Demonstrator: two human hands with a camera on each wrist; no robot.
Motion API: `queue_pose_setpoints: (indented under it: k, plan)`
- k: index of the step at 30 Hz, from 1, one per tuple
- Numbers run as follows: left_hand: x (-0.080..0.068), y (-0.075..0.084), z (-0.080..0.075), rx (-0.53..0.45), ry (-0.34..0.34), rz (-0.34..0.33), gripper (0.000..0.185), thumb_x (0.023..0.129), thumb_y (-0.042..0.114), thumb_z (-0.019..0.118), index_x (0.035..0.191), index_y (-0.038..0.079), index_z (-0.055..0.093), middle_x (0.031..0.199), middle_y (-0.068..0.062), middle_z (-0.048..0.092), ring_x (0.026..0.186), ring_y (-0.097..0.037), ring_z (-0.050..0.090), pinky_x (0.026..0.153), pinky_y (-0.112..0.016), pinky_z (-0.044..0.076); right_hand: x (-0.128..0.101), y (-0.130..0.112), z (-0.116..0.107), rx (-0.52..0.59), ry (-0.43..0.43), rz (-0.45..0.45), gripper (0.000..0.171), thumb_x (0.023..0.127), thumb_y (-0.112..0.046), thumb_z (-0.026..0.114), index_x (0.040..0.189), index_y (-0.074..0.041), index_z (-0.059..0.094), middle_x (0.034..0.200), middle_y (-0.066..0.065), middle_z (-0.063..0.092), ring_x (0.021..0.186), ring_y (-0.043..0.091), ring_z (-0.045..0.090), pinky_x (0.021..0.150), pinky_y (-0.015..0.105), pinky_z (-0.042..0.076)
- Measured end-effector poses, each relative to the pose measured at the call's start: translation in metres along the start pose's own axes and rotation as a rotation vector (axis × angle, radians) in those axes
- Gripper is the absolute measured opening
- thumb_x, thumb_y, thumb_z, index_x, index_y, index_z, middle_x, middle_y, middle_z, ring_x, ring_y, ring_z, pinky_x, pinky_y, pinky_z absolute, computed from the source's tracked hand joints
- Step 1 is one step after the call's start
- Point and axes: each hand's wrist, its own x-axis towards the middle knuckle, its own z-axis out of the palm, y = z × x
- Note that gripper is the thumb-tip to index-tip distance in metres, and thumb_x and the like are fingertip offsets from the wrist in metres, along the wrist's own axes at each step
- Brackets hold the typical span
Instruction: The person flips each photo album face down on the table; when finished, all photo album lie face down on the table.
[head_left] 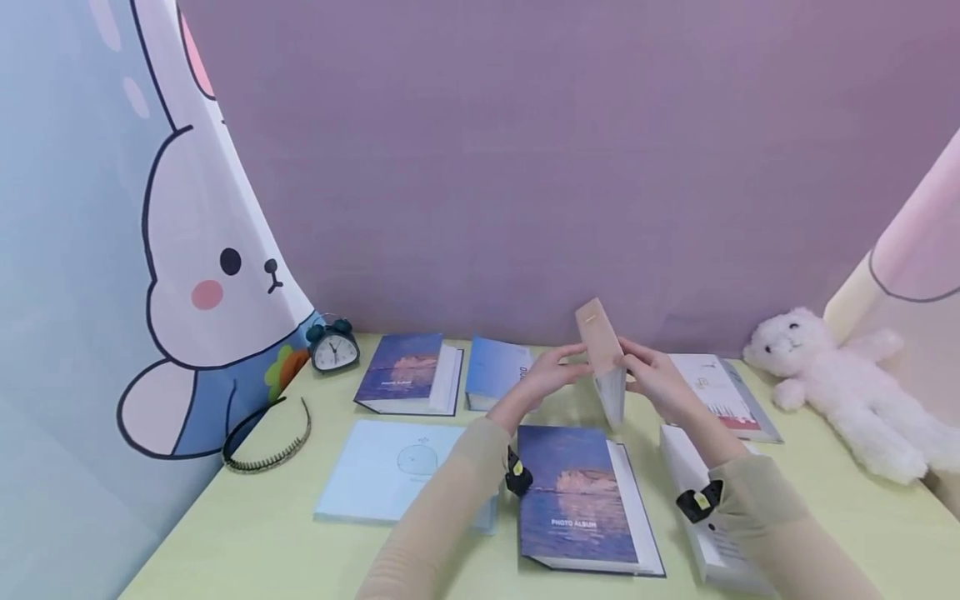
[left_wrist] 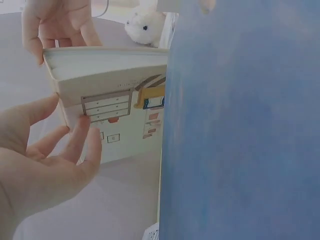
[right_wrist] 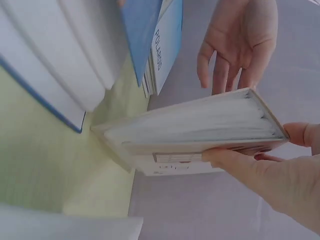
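Beige album point(head_left: 602, 357) is being held upright over the counter point(head_left: 262, 533), right hand point(head_left: 660, 379) gripping it, left hand point(head_left: 547, 375) touching with straight fingers; setting down likely needs a steady lowering.

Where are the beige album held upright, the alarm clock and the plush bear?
beige album point(head_left: 600, 342): head view, on its upper cover.
alarm clock point(head_left: 333, 352): head view, on its dial.
plush bear point(head_left: 847, 387): head view, on its belly.

Seven photo albums point(head_left: 581, 492) lying or being held, one alarm clock point(head_left: 333, 347), one headband point(head_left: 270, 446), one plush bear point(head_left: 847, 387), two hands point(head_left: 551, 375) showing.
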Motion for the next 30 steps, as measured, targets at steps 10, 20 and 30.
queue_pose_setpoints:
  k: [10,20,30]
  plan:
    - [0.002,0.007,0.001,-0.074,-0.104,-0.025,0.065,0.091,0.032,0.061,0.148,0.027,0.03,0.153,0.005,0.028,0.133,-0.026,0.04,0.088,-0.042,0.054,0.001,-0.005,-0.01,0.044,-0.042,0.018,0.058,0.101,-0.019,0.038,0.15,-0.003,0.011,0.153,0.024,0.016,0.139,0.04,0.021,0.108,0.055,0.032]
    - [0.006,0.004,0.005,-0.061,-0.112,-0.053,0.063,0.09,0.035,0.063,0.146,0.024,0.035,0.152,0.0,0.032,0.135,-0.027,0.038,0.089,-0.041,0.053,-0.007,-0.004,-0.018,0.003,-0.009,0.036,0.057,0.101,-0.017,0.037,0.15,-0.001,0.011,0.151,0.024,0.019,0.128,0.029,0.039,0.098,0.045,0.047]
    - [-0.007,-0.002,-0.002,0.203,-0.223,-0.103,0.054,0.092,0.039,0.057,0.142,0.038,0.037,0.154,0.006,0.026,0.137,-0.029,0.033,0.099,-0.059,0.04,-0.005,0.013,-0.02,0.088,-0.071,0.13,0.058,0.099,-0.002,0.028,0.148,0.004,-0.002,0.152,0.031,0.005,0.137,0.039,0.023,0.096,0.032,0.05]
